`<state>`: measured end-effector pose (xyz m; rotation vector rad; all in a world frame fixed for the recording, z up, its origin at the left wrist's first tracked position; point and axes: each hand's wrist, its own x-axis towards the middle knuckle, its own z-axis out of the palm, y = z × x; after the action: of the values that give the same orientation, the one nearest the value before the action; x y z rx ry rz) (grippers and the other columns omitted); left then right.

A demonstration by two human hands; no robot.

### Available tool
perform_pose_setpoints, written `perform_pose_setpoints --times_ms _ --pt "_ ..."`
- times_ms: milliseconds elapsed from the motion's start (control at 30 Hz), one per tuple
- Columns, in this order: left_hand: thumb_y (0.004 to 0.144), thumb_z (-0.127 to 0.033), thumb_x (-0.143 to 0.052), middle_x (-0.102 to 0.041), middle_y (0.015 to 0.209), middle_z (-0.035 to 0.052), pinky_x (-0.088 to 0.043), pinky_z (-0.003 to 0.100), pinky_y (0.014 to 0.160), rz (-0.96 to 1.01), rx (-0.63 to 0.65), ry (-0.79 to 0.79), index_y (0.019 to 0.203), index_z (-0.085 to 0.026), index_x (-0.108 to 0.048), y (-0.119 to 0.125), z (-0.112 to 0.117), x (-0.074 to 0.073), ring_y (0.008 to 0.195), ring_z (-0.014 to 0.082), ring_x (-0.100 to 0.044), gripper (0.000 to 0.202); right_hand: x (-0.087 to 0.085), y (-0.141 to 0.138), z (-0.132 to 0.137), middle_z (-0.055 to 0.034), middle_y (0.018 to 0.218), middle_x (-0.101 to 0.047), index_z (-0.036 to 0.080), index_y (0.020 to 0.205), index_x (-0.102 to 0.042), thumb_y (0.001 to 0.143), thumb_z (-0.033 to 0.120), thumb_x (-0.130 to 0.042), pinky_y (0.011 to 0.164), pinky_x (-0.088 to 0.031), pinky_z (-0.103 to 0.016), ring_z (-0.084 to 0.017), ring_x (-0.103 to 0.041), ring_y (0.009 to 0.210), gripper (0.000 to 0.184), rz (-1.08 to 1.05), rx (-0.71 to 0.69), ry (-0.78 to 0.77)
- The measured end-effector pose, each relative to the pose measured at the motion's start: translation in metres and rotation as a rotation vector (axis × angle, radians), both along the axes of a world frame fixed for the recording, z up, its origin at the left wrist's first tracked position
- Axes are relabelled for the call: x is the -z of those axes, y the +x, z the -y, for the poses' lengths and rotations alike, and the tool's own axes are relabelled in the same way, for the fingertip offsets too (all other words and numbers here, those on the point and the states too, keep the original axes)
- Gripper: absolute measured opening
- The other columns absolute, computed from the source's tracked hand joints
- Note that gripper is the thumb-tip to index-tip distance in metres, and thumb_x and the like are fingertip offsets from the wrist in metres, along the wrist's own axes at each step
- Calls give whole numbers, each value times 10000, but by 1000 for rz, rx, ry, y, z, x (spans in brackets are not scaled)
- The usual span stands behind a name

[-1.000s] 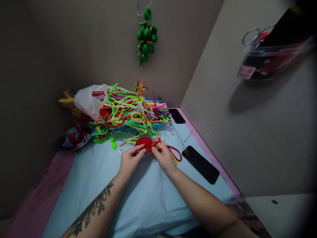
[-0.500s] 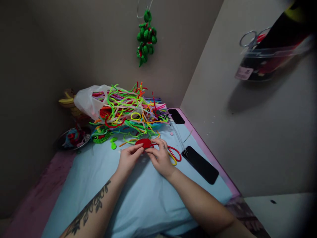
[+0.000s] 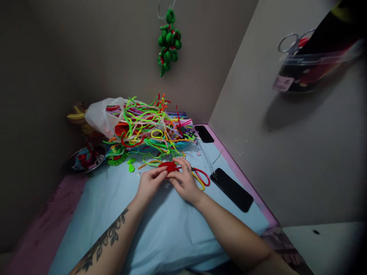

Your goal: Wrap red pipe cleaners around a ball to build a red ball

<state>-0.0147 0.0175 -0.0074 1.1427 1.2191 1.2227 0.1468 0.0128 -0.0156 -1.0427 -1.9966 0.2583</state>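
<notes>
Between my two hands is a small, fuzzy red piece (image 3: 168, 165) that looks like shaped pipe cleaner. My left hand (image 3: 149, 184) pinches its near left edge with thumb and fingertips. On the other side, my right hand (image 3: 185, 182) has its fingers closed on the piece's right end, where a thin red strand sticks out. Scissors with red and yellow handles (image 3: 207, 178) lie just right of my right hand, their blades mostly hidden. Small bright green pieces (image 3: 131, 167) rest on the blue cloth (image 3: 111, 202) to the left.
Behind my hands lies a large heap of colourful pipe cleaners (image 3: 151, 122) spilling from a white plastic bag (image 3: 101, 114). A black phone (image 3: 232, 190) is at the right, a smaller dark device (image 3: 204, 134) behind it. A metal bowl (image 3: 71, 162) stands left. Green ornaments (image 3: 169, 46) hang on the wall.
The red piece has shifted very slightly right, and my right fingers have closed in nearer over its right end. My left hand keeps its pinch.
</notes>
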Motion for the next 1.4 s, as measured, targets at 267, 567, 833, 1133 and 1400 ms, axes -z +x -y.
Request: perform_pose_setpoints --times_ms 267,567,833,1133,1400 --pt "657 -396 -728 -741 903 102 -531 354 765 -35 -2 -1 934 -149 -739 -1 1 -4 837 242 -679 371 -3 4 -1 -21 1413 -362 290 935 -689 807 205 -575 1066 -284 -540 -294 -255 1334 192 -5 -24 -19" --pt "655 -377 -726 -745 848 91 -529 326 741 -63 -13 12 916 -134 -739 1 4 -5 762 211 -678 356 -1 2 -2 -62 1247 -485 256 839 -657 835 156 -515 1052 -328 -510 -265 -365 1263 173 -70 53 19" --pt "717 -364 -674 -743 837 71 -506 285 657 -194 -104 116 934 -160 -737 -1 8 -9 700 180 -654 304 -1 11 -8 -72 1000 -547 250 1004 -645 832 195 -529 910 -427 -426 -234 -509 1012 215 -189 195 -9" --pt "718 -346 -661 -743 783 64 -505 263 619 -220 -77 133 915 -151 -742 -2 9 -12 647 167 -650 288 5 16 -17 -46 817 -618 217 874 -647 831 150 -498 781 -451 -360 -208 -555 842 169 -154 167 -24" --pt "717 -280 -617 -745 749 54 -522 257 599 -309 -30 131 894 -142 -745 1 9 -10 612 161 -654 258 3 15 -12 -25 820 -666 218 856 -655 819 149 -543 731 -487 -299 -164 -616 781 136 -376 149 -46"
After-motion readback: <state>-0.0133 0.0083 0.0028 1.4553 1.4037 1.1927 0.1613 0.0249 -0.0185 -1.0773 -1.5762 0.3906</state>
